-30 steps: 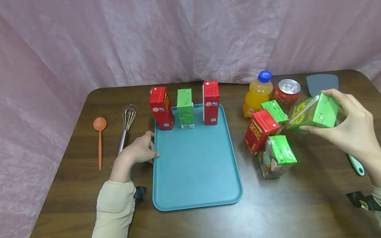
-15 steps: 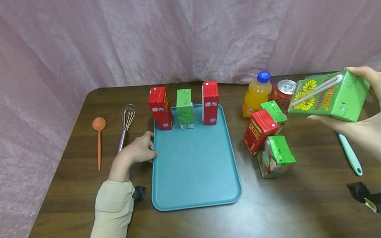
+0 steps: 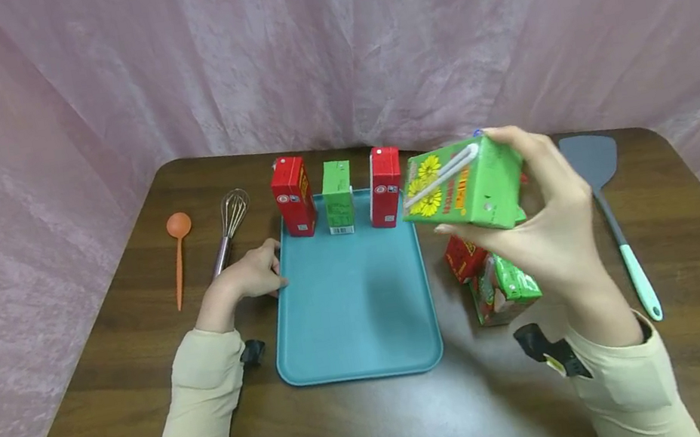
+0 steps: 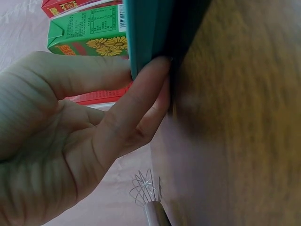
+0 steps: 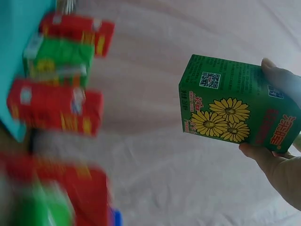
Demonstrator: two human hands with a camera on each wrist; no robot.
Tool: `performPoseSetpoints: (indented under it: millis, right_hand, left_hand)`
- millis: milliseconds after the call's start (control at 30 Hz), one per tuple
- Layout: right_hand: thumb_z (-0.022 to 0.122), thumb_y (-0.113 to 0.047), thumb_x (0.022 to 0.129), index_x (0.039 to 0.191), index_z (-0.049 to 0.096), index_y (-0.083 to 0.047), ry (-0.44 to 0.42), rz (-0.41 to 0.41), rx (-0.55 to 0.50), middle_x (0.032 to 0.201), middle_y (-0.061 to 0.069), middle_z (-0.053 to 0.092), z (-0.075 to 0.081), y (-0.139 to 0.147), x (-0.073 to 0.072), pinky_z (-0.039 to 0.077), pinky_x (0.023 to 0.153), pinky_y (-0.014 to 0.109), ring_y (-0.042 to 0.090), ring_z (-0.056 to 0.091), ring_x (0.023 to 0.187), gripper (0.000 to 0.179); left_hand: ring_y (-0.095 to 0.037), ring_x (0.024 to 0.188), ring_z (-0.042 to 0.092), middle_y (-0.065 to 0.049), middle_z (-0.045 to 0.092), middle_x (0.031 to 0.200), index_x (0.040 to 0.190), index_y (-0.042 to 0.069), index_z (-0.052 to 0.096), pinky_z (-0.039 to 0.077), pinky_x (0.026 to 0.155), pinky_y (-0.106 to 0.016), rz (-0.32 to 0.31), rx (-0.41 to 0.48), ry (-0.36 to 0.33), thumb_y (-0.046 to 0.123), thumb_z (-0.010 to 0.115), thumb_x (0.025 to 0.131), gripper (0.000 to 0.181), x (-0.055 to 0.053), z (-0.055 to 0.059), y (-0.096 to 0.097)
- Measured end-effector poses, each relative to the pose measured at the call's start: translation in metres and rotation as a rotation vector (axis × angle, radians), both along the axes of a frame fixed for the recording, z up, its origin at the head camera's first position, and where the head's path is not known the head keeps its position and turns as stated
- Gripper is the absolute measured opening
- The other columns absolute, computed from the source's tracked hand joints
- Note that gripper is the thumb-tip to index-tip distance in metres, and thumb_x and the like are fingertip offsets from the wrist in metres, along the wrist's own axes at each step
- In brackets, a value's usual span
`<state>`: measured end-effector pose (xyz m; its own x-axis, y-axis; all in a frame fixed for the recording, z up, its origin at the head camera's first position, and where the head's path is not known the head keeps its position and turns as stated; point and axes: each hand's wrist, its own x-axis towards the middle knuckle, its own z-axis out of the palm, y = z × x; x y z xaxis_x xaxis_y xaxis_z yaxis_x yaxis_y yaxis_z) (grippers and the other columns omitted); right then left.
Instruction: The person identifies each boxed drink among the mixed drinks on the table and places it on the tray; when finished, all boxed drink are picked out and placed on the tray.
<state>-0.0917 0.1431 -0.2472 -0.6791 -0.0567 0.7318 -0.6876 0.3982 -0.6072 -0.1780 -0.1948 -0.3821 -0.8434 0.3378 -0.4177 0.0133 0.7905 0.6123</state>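
My right hand (image 3: 545, 218) holds a green juice carton (image 3: 455, 186) with yellow flowers and a white straw on its side. Fingers and thumb clasp opposite sides near its top end. The carton is tilted in the air, right of the tray's back corner in the head view. My left hand (image 3: 249, 274) pinches the left rim of the blue tray (image 3: 351, 310); in the left wrist view the thumb lies over the rim and fingers are beneath it. Along the tray's back stand a red carton (image 3: 294, 197), a green carton (image 3: 338, 197) and another red carton (image 3: 385, 186).
Right of the tray stand a red carton (image 3: 465, 258) and a green carton (image 3: 505, 289); my right hand hides most of what is behind them. A spatula (image 3: 609, 208) lies far right. An orange spoon (image 3: 180, 253) and a whisk (image 3: 230, 226) lie left. A pink curtain (image 3: 323, 47) hangs behind.
My right hand first lifted the green juice carton up and to the right, then carried it left toward the tray. The spatula is uncovered; the bottle and can are now mostly hidden. My left hand stays put.
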Motion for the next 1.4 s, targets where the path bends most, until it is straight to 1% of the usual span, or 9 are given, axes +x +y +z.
performPoseSetpoints:
  millis: [67,167,267,467,600,867,1100,1200,1400]
  right_hand:
    - [0.089,0.007,0.045,0.121,0.056,0.003,-0.025,0.037,0.024,0.112,0.009,0.057,-0.008,-0.013,-0.006,0.049,0.079,0.019,0.017,0.053,0.102,0.083]
    - [0.091,-0.005,0.049,0.123,0.056,-0.005,-0.07,0.06,0.072,0.114,0.007,0.058,-0.02,-0.031,-0.014,0.046,0.084,0.021,0.016,0.053,0.102,0.082]
    - [0.092,-0.014,0.051,0.124,0.056,-0.01,-0.127,0.084,0.099,0.115,0.004,0.058,-0.033,-0.048,-0.023,0.046,0.083,0.024,0.013,0.053,0.102,0.082]
    - [0.09,-0.019,0.058,0.127,0.052,-0.011,-0.248,0.184,0.149,0.117,0.005,0.055,-0.062,-0.082,-0.04,0.053,0.075,0.03,0.015,0.052,0.099,0.079]
    - [0.089,-0.022,0.059,0.128,0.052,-0.012,-0.337,0.207,0.204,0.116,0.006,0.054,-0.077,-0.106,-0.05,0.052,0.073,0.031,0.016,0.052,0.096,0.079]
    - [0.089,-0.021,0.059,0.129,0.05,-0.011,-0.453,0.198,0.315,0.117,0.01,0.054,-0.095,-0.144,-0.059,0.051,0.075,0.03,0.02,0.053,0.097,0.08]
    - [0.089,-0.022,0.059,0.129,0.05,-0.01,-0.526,0.223,0.389,0.118,0.01,0.054,-0.107,-0.156,-0.063,0.049,0.075,0.032,0.02,0.053,0.098,0.081]
    - [0.089,-0.023,0.06,0.13,0.05,-0.009,-0.534,0.23,0.4,0.118,0.01,0.055,-0.11,-0.158,-0.066,0.049,0.076,0.032,0.02,0.053,0.098,0.081]
    - [0.088,-0.021,0.062,0.132,0.048,-0.008,-0.539,0.254,0.426,0.122,0.013,0.052,-0.111,-0.163,-0.07,0.049,0.083,0.035,0.024,0.052,0.106,0.081]
  left_hand:
    - [-0.02,0.069,0.063,-0.016,0.053,0.09,0.135,-0.009,0.026,0.048,0.075,-0.038,-0.005,-0.002,-0.002,0.004,0.062,0.086,0.063,0.0,0.001,0.001]
    - [-0.02,0.07,0.063,-0.017,0.053,0.091,0.135,-0.009,0.025,0.047,0.076,-0.038,-0.006,-0.005,-0.002,0.004,0.062,0.086,0.063,0.0,0.002,0.001]
    - [-0.02,0.071,0.063,-0.017,0.053,0.092,0.135,-0.009,0.026,0.047,0.076,-0.037,-0.002,-0.004,-0.001,0.004,0.062,0.086,0.062,0.0,0.002,0.001]
    - [-0.02,0.069,0.062,-0.016,0.053,0.089,0.134,-0.009,0.026,0.047,0.069,-0.033,0.003,-0.004,0.008,0.004,0.061,0.086,0.061,0.0,0.002,0.0]
    - [-0.019,0.068,0.062,-0.015,0.052,0.088,0.135,-0.009,0.026,0.047,0.066,-0.032,0.002,0.001,0.011,0.003,0.061,0.087,0.061,0.0,0.002,-0.001]
    - [-0.021,0.07,0.058,-0.015,0.053,0.089,0.13,-0.007,0.031,0.049,0.064,-0.032,-0.001,0.016,-0.002,-0.002,0.057,0.083,0.054,-0.003,0.0,-0.001]
    - [-0.021,0.071,0.054,-0.014,0.05,0.088,0.124,-0.006,0.035,0.047,0.062,-0.029,0.0,0.035,0.008,-0.006,0.055,0.077,0.051,-0.003,0.0,-0.001]
    - [-0.021,0.073,0.054,-0.014,0.05,0.09,0.123,-0.006,0.035,0.048,0.063,-0.03,0.001,0.044,0.0,-0.007,0.054,0.077,0.05,-0.003,-0.001,-0.001]
    - [-0.023,0.078,0.06,-0.019,0.056,0.098,0.123,-0.006,0.035,0.051,0.071,-0.035,-0.01,0.052,-0.015,-0.003,0.055,0.08,0.048,-0.003,-0.002,-0.002]
